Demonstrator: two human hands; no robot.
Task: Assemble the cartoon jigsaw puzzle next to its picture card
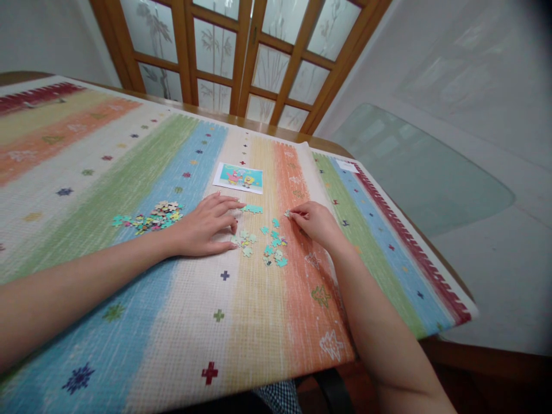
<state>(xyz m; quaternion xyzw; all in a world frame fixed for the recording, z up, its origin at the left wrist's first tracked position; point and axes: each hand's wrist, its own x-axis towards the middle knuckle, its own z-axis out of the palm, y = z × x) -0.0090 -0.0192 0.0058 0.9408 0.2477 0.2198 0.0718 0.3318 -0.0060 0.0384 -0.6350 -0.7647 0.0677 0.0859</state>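
Observation:
My left hand (209, 224) rests on the cloth with its fingers spread, the fingertips by a joined strip of teal puzzle pieces (252, 209). Its thumb lies beside a small group of pale green pieces (246, 241). Between finger and thumb, my right hand (314, 221) pinches one small puzzle piece (287, 213) just above the orange stripe. Loose teal and mixed pieces (276, 244) lie between the two hands. Beyond them sits a printed cartoon picture card (240, 178). A heap of mixed puzzle pieces (159, 216) lies left of my left wrist, partly behind the forearm.
A striped, patterned tablecloth (190, 322) covers the table. At its far right corner lies a small white paper (346, 166). Wooden doors with frosted panes (215, 46) stand behind the table, and a pale wall (474, 115) is on the right.

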